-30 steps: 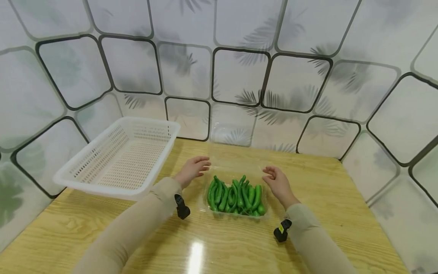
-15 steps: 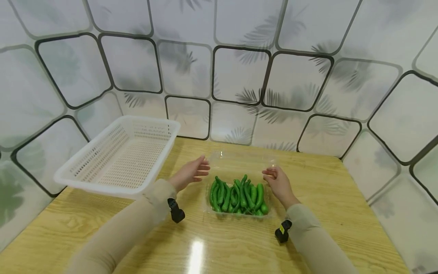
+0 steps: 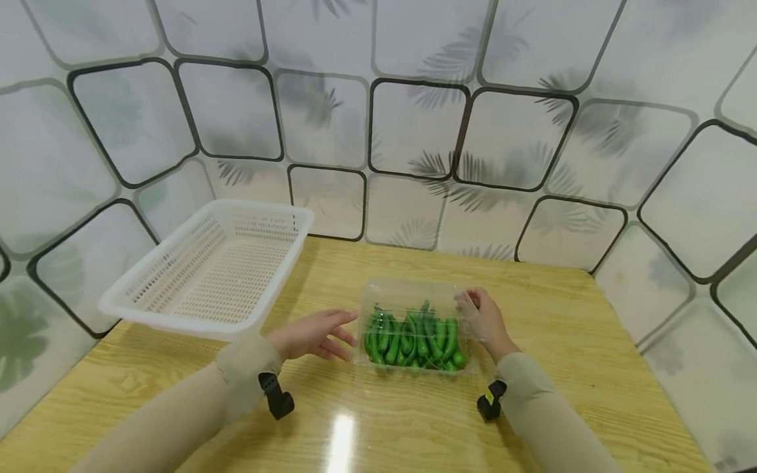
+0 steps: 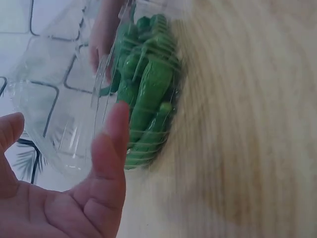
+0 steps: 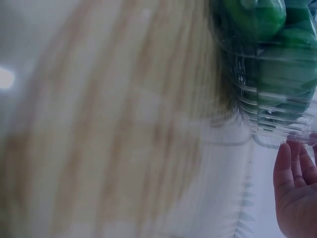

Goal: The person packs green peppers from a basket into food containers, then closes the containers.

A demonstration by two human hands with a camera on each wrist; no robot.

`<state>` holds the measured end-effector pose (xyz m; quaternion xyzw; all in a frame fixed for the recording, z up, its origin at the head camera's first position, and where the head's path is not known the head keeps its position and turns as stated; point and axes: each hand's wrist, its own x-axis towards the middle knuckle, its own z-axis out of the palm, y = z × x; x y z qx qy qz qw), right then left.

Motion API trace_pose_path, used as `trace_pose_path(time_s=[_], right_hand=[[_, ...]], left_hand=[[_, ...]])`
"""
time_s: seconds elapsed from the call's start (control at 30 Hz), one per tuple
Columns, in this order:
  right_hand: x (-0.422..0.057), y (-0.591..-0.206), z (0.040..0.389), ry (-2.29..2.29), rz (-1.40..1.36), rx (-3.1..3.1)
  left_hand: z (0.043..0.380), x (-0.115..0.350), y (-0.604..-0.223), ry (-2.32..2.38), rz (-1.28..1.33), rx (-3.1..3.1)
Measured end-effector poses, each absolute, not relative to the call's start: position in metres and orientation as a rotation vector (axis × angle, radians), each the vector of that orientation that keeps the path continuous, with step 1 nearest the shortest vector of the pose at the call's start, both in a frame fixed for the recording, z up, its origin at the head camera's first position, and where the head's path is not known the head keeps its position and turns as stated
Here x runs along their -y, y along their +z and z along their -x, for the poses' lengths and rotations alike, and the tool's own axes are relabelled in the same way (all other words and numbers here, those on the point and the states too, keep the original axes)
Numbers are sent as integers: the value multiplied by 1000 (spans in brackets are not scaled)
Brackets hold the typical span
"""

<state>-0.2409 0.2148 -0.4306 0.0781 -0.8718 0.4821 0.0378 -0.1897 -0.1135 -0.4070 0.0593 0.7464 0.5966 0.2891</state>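
Green chili peppers lie side by side in a clear plastic clamshell box on the table. Its hinged lid leans forward over the peppers, partly lowered. My left hand is beside the box's left side, fingers spread and thumb apart, holding nothing. In the left wrist view, the left fingers overlap the box's edge. At the right side, my right hand is up against the lid's corner, partly seen through the plastic. The right wrist view has its fingers extended to the box's ribbed wall.
A white perforated plastic basket stands on the left of the wooden table. Behind the table rises a patterned wall covering. Each wrist carries a small black camera.
The clear lid has swung from upright down and forward over the peppers. My left hand has moved down and toward me along the box's left side; the right hand stays nearly in place.
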Motion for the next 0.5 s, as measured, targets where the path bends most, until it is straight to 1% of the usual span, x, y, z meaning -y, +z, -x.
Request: trace_pose_path(time_s=[0.17,0.5], right_hand=[[-217,-429,241,1532,-199,2659],[-226,-431,247,1687,-151,2718]], left_hand=[[177,114,-410,1588,-171,-1930],[167,111,-419,1700,-191,-1771]])
